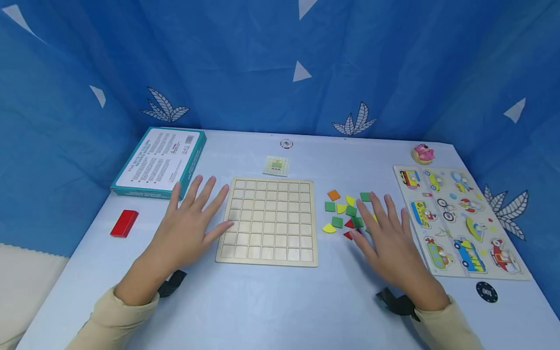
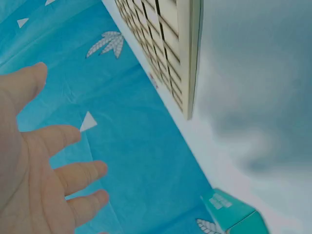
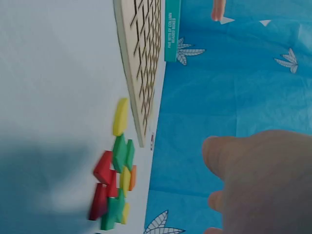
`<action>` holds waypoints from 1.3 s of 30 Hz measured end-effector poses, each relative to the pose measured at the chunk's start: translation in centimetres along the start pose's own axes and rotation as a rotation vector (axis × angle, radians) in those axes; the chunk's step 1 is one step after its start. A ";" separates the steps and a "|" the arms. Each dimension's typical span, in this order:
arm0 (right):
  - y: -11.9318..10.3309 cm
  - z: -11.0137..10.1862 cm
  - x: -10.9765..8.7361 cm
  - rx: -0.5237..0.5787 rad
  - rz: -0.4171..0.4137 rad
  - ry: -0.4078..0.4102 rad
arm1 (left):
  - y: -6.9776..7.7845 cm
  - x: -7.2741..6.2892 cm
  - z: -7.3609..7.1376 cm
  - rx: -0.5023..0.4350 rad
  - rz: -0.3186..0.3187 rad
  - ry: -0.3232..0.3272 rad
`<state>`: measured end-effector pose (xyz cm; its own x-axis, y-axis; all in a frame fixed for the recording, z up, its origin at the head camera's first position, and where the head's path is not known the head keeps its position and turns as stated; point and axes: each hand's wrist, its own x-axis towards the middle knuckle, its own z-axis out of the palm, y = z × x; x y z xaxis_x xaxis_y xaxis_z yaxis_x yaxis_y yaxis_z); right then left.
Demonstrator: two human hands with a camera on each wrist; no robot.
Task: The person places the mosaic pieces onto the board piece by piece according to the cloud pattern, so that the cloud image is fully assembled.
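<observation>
Both hands hold nothing: the left hand (image 1: 185, 226) and right hand (image 1: 389, 243) hang above the table with fingers spread apart. Between them lies the gridded wooden board (image 1: 269, 221), its left edge under the left thumb — probably set centrally so either hand can reach it. The loose coloured pieces (image 1: 337, 222) lie beneath and just inside the right fingers, likely kept there for easy picking. Beyond the board, ahead of both hands, a patterned card (image 1: 276, 166) lies flat — presumably for viewing. Outside the right hand sits a vehicle puzzle (image 1: 458, 229); outside the left, a red block (image 1: 124, 223).
</observation>
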<state>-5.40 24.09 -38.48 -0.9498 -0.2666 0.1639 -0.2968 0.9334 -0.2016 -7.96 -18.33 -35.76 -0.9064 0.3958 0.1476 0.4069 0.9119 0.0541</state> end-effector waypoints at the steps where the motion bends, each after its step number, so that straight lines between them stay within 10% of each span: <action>1: 0.0 -0.2 0.3 0.008 -0.009 0.005 | -0.1 0.3 -0.2 -0.010 0.000 -0.008; 8: 0.8 -0.8 3.3 0.122 -0.049 0.031 | -1.7 2.3 -0.2 -0.194 -0.014 -0.096; 23: 5.8 1.5 10.3 0.494 0.044 -0.073 | -6.5 4.4 4.9 -0.848 -0.070 -0.167; 32: 6.7 3.4 11.1 0.589 0.071 -0.213 | -7.8 4.0 6.3 -0.935 -0.157 -0.300; 39: 6.8 4.3 11.4 0.552 0.088 -0.187 | -8.0 4.2 6.9 -0.896 -0.166 -0.279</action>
<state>-18.69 26.40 -42.12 -0.9595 -0.2789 -0.0394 -0.1764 0.7042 -0.6878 -15.82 -23.21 -42.42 -0.9077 0.3859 -0.1649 0.1006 0.5817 0.8071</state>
